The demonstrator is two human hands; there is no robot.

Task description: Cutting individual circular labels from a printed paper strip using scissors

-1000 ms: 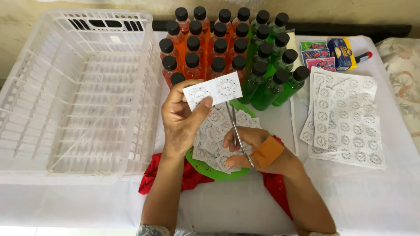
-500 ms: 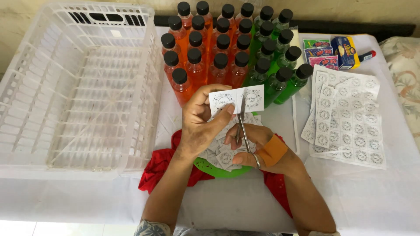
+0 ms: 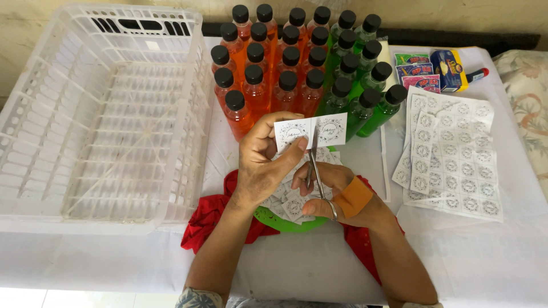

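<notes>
Above a green plate (image 3: 273,218) of cut labels, the left hand (image 3: 260,165) pinches a two-label paper strip (image 3: 310,130) while the right hand (image 3: 331,188) grips scissors (image 3: 314,165), blades apparently meeting the strip's lower edge, before orange bottles (image 3: 268,68) and green bottles (image 3: 359,74) on the desk (image 3: 319,268)
</notes>
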